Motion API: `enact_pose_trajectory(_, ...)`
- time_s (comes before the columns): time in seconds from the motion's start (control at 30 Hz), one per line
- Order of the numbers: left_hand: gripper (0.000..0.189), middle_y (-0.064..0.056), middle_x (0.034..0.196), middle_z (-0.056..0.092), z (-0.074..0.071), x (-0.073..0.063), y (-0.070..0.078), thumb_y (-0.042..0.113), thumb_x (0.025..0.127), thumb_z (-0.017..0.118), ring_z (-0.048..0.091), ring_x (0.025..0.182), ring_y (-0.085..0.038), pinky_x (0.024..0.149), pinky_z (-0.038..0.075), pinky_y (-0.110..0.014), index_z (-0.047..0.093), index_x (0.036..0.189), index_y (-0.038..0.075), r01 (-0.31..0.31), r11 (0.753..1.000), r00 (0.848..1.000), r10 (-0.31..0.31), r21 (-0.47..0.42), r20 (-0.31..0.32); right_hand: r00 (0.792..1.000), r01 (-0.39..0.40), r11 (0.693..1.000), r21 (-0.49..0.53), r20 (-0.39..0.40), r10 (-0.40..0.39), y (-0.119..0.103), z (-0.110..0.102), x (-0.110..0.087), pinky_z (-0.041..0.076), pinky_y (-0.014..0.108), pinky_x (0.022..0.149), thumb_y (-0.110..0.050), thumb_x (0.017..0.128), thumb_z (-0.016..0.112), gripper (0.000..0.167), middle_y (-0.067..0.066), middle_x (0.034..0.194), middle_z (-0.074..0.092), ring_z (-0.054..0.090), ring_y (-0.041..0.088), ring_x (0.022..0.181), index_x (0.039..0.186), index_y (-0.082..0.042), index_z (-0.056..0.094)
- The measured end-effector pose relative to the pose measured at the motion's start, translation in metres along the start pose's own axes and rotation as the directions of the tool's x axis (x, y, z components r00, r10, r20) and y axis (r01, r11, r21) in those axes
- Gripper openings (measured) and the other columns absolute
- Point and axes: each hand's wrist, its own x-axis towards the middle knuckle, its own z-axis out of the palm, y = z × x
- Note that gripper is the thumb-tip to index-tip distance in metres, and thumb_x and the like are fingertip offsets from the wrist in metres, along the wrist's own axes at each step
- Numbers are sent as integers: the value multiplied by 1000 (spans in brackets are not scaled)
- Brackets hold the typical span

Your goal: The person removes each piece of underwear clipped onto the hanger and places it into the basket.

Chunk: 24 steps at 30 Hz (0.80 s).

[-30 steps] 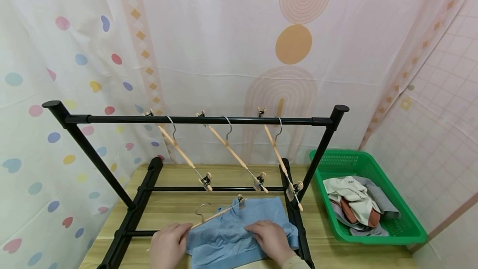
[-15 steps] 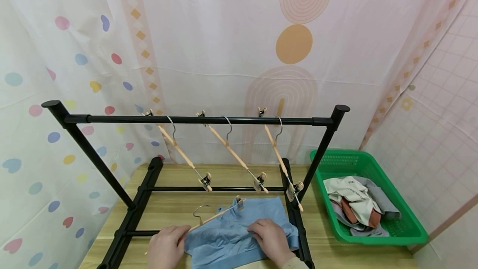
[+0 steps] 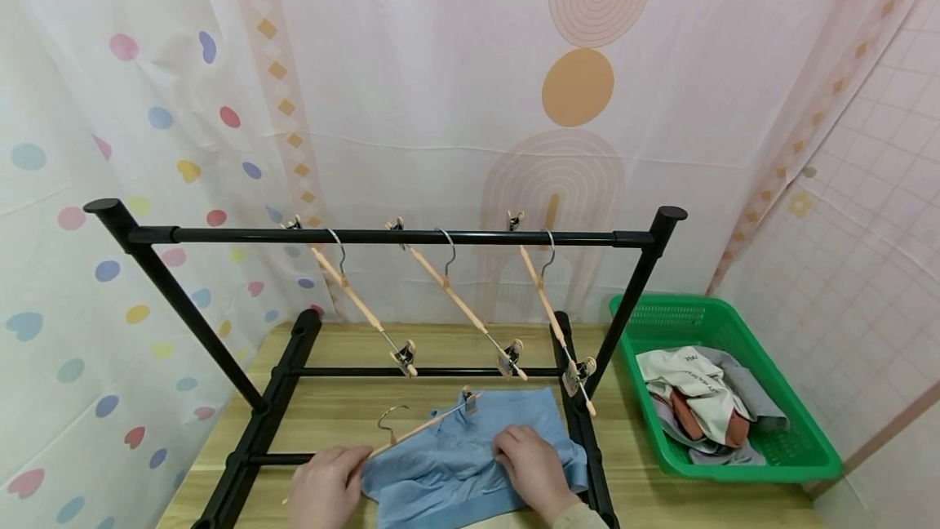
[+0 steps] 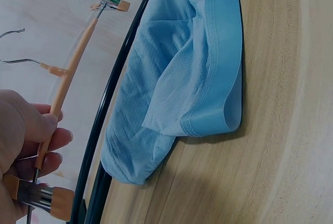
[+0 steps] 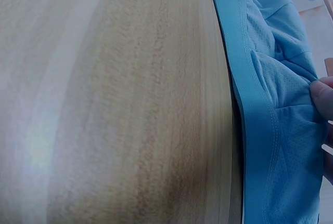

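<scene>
Blue underpants [image 3: 441, 472] with a wide waistband lie on the wooden tabletop, creased across the middle. My left hand [image 3: 328, 484] grips a wooden clip hanger [image 3: 426, 426] near one end, thumb and fingers round the bar. In the left wrist view, one clip [image 4: 44, 198] sits beside that palm and the other clip [image 4: 110, 1] is at the far end. The hanger slants over the underpants in the head view. My right hand [image 3: 534, 468] pinches the blue cloth, and creases run out from the thumb [image 5: 321, 96] in the right wrist view. Its other fingertips are partly hidden.
A black rack [image 3: 470, 237] stands around the work, with three wooden clip hangers [image 3: 448, 288] hooked on its top bar. To the right, a green basket [image 3: 800, 431] holds crumpled clothes [image 3: 693, 390]. Patterned curtains [image 3: 411, 104] hang behind.
My left hand and the hanger have shifted slightly left. The right hand has moved a little to the right and up over the cloth. Rack and basket look the same.
</scene>
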Motion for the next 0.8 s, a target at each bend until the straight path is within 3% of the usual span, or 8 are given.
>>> enact_pose_trajectory(0.2, 25, 1, 77, 70, 0, -2, -2, 0, 70, 84, 65, 68, -25, 61, 50, -49, 79, 89, 16, 2, 1000, 1000, -2, 1, 3, 999, -37, 999, 24, 9, 37, -1, -3, 1, 48, 24, 63, -13, 90, 71, 14, -8, 89, 57, 57, 10, 82, 90, -20, 60)
enact_pose_trajectory(0.47, 26, -1, 81, 71, -5, -2, -3, -1, 71, 83, 66, 74, -28, 65, 50, -52, 79, 91, 14, 45, 999, 999, -45, 4, 27, 996, -84, 989, 122, 3, 84, 0, -10, 4, 48, 27, 66, -4, 91, 68, 18, -4, 91, 55, 55, 9, 80, 91, -16, 55)
enact_pose_trajectory(0.6, 26, 0, 78, 70, -8, -1, -4, -2, 70, 83, 65, 70, -26, 61, 50, -50, 79, 90, 14, 33, 999, 999, -33, 14, 16, 995, -84, 987, 136, -49, 91, 2, -15, 4, 49, 28, 67, -3, 92, 67, 18, -3, 92, 55, 56, 11, 81, 91, -15, 53)
enact_pose_trajectory(0.8, 26, 1, 75, 70, -11, -1, -9, -3, 68, 84, 64, 66, -25, 56, 50, -47, 79, 88, 14, 7, 1000, 1000, -7, 16, -16, 985, -12, 991, 133, -168, 34, 9, -28, 3, 48, 28, 64, -14, 99, 58, 9, -3, 90, 53, 53, 12, 78, 92, -11, 53)
